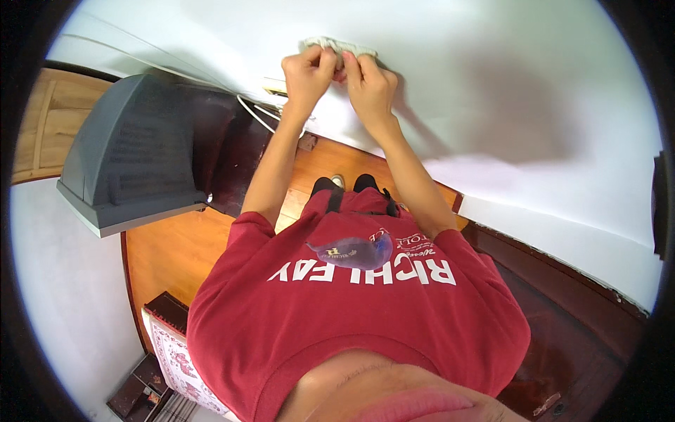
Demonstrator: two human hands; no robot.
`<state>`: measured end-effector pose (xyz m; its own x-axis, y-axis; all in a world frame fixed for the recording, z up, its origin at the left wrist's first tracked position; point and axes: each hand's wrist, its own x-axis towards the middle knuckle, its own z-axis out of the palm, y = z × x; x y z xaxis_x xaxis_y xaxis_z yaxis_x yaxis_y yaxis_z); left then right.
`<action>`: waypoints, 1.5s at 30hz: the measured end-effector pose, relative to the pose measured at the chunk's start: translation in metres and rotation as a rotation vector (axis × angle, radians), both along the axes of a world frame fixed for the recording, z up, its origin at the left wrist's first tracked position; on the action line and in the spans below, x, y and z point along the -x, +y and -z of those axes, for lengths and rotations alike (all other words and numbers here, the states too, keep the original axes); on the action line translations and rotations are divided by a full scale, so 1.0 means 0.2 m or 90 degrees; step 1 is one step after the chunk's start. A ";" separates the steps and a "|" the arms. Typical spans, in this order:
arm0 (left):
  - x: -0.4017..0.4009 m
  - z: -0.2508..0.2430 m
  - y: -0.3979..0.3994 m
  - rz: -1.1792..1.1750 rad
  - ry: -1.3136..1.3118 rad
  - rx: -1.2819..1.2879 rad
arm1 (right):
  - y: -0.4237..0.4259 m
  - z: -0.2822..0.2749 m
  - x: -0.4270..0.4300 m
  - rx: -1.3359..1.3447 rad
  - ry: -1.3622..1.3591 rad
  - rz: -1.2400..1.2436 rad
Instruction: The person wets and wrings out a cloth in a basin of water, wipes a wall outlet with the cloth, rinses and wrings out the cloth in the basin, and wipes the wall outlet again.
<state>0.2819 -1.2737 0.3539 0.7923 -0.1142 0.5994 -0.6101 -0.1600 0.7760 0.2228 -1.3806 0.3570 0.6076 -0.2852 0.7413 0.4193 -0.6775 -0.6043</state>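
Note:
A pale, bunched piece of fabric (337, 43) is at the top of the view, against or close to the white wall. My left hand (311, 71) pinches its near side, thumb and fingers curled in. Just to the right, my right hand (370, 79) grips the same fabric with bent fingers. The two hands almost meet at their fingertips. Both arms reach up and forward. Most of the fabric's lower part is hidden behind my fingers, so its exact kind cannot be made out.
A bulky grey CRT set (132, 147) stands left on a dark wooden cabinet (232, 142). White cables (256, 113) run along the wall (474, 63). Dark wooden furniture (569, 316) lies at right. Below is an orange wooden floor (174, 242); a flower-patterned cloth (182, 364) is lower left.

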 end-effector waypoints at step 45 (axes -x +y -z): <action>0.07 0.37 -0.08 0.273 0.072 -0.243 | -0.04 0.62 0.23 -0.122 0.142 0.151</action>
<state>0.2672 -1.2900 0.2804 0.6843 -0.6304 0.3665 -0.5984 -0.1984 0.7762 0.1773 -1.3895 0.2338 0.6485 -0.5579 0.5178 0.1082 -0.6058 -0.7882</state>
